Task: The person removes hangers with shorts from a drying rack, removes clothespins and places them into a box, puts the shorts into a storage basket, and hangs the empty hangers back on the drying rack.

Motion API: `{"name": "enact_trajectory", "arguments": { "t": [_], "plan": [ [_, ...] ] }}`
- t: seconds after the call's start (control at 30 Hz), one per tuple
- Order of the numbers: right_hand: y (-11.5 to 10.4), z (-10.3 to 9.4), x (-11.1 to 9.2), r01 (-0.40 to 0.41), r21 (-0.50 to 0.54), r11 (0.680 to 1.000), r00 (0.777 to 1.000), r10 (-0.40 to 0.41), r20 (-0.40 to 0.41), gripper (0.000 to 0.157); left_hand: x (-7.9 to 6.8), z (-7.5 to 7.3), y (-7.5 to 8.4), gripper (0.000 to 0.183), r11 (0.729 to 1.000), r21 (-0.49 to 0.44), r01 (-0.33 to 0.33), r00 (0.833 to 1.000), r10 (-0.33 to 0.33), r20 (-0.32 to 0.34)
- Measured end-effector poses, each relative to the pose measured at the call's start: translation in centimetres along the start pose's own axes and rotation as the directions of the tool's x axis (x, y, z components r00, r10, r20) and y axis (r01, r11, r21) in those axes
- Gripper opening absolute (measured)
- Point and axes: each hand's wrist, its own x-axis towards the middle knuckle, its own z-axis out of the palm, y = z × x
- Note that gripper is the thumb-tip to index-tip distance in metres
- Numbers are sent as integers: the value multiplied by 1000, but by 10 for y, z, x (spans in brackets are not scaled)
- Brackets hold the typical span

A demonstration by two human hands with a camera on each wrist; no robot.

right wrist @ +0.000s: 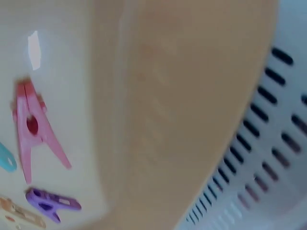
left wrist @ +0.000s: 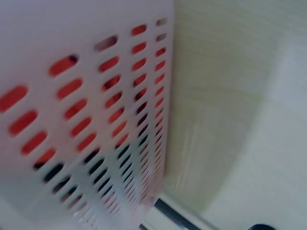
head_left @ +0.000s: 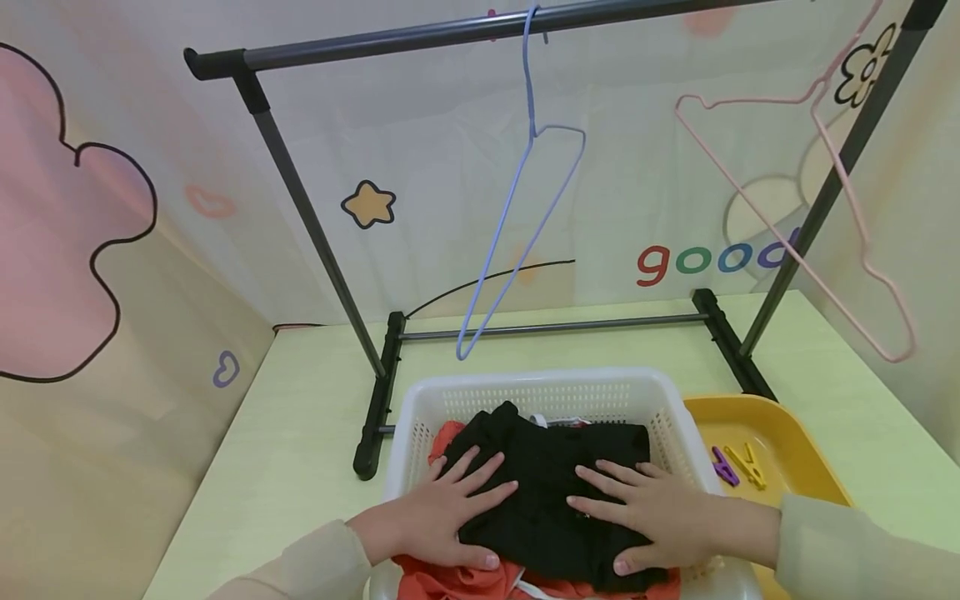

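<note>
A folded black garment (head_left: 551, 475) lies on top of other clothes in a white slotted basket (head_left: 442, 387). My left hand (head_left: 442, 508) rests on its left side with the fingers spread. On its right side lies my right hand (head_left: 660, 508), palm down, fingers straight and apart. Orange-red cloth (head_left: 450, 582) shows under the black garment at the front and at the left. Neither hand appears in the wrist views. In the left wrist view, orange-red and dark cloth shows through the slots of the basket wall (left wrist: 96, 52).
A black garment rack (head_left: 307, 217) stands behind the basket. A blue hanger (head_left: 531, 108) hangs from its bar, and a pink hanger (head_left: 750, 102) hangs at the right. Right of the basket is a yellow tray (head_left: 795, 450) with clothespins (right wrist: 36, 129) in it.
</note>
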Motion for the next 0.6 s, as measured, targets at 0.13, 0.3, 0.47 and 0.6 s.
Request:
{"name": "enact_trajectory", "arguments": {
  "t": [0.13,0.3,0.47,0.6],
  "plan": [
    [2,-9,-1,-20,9,1000,995,20,-101,65,-4,-11,0,75,1000,-12,22,998,-23,-66],
    [5,-24,0,-55,-78,995,970,35,-241,60,-6,-25,-1,76,997,-11,80,992,-81,-99],
    [10,-34,1,-113,-149,982,948,61,-313,57,-6,-37,-2,77,987,-3,161,980,-160,-119],
    [16,-37,2,-130,-132,983,938,79,-339,56,-4,-44,-5,77,979,13,204,971,-200,-134]
  ]
}}
